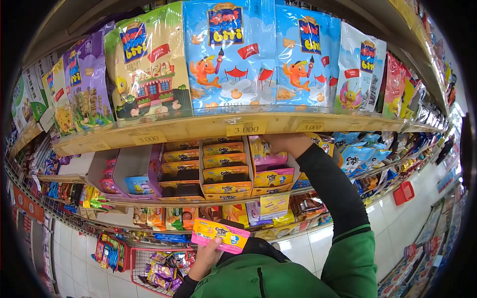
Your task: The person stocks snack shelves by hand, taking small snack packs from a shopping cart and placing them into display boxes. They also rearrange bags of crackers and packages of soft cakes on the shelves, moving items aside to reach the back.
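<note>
My left hand (207, 257) is closed on a yellow-and-pink chocolate snack packet (218, 234), thumb across its front, held low before my body. My right arm stretches up and forward to the middle shelf. There my right hand (293, 145) reaches under the upper shelf edge into a display box, right at a pink-and-yellow snack packet (264, 150); its fingers are mostly hidden. More such packets (273, 178) stand in the front of this box. Beside it to the left, rows of yellow-orange snack packets (227, 188) fill a neighbouring box.
Big snack bags (228, 59) line the upper shelf, whose yellow edge (198, 124) hangs over my right hand. A lower shelf holds biscuits (174, 217). A red wire basket (141, 252) with purple packets is at lower left, and a red basket (403, 192) sits on the tiled floor.
</note>
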A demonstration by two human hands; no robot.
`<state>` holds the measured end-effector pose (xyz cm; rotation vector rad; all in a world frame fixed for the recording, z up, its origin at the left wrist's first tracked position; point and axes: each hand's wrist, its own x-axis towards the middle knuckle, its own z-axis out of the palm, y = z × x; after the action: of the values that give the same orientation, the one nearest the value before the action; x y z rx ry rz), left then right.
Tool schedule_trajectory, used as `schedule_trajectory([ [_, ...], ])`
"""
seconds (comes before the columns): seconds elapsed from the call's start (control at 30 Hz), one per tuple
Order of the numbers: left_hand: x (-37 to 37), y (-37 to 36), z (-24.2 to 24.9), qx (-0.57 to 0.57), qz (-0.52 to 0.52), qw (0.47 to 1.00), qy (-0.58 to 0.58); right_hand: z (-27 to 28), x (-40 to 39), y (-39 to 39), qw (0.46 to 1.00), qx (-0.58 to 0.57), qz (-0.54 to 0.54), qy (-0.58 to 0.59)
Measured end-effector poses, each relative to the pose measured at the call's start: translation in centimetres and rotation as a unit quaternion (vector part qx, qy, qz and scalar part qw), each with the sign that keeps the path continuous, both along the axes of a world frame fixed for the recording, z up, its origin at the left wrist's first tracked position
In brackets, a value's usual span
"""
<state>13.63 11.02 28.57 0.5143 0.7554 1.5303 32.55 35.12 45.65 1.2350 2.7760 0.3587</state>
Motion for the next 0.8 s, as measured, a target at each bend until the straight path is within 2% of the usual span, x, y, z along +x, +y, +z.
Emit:
schedule_trajectory([
  [0.1,-0.6,-0.1,-1.5,0.005,-0.002,1.0,-0.015,-0.4,0.3,-0.5,0.976,0.134,0.039,0.167],
  [0.2,-0.8,-0.3,-1.3,-0.001,0.019,1.0,-0.018,-1.2,1.0,-0.5,0.944,0.261,0.12,0.163],
  [0.3,-0.7,-0.5,-1.9,0.0,0.041,0.999,-0.017,-0.8,1.1,-2.7,0.93,0.312,0.078,0.178],
  [0.37,-0.7,-0.4,-2.3,-0.007,0.044,0.999,-0.016,0.1,0.7,-5.5,0.953,0.223,-0.022,0.204],
  [0.4,-0.2,-0.4,-0.6,0.021,0.035,0.999,-0.017,0.4,0.7,-6.9,0.957,0.177,-0.072,0.217],
  [0.5,0.0,-0.5,-1.4,0.021,0.055,0.998,-0.016,0.1,1.6,-10.6,0.894,0.303,0.057,0.325],
  [0.6,-0.6,-1.0,-3.8,-0.009,0.011,1.0,-0.028,0.1,2.6,-15.3,0.881,0.263,0.06,0.388],
  [0.7,0.9,-2.1,-2.5,-0.01,-0.04,0.999,-0.036,-1.1,3.8,-19.6,0.849,0.053,0.048,0.523],
  [0.77,2.9,-3.3,-1.8,0.02,-0.08,0.996,-0.017,-4.2,4.8,-21.4,0.782,-0.195,0.067,0.588],
  [0.8,3.8,-3.6,-1.8,0.042,-0.107,0.993,0.001,-5.7,5.2,-21.7,0.768,-0.237,0.081,0.589],
])
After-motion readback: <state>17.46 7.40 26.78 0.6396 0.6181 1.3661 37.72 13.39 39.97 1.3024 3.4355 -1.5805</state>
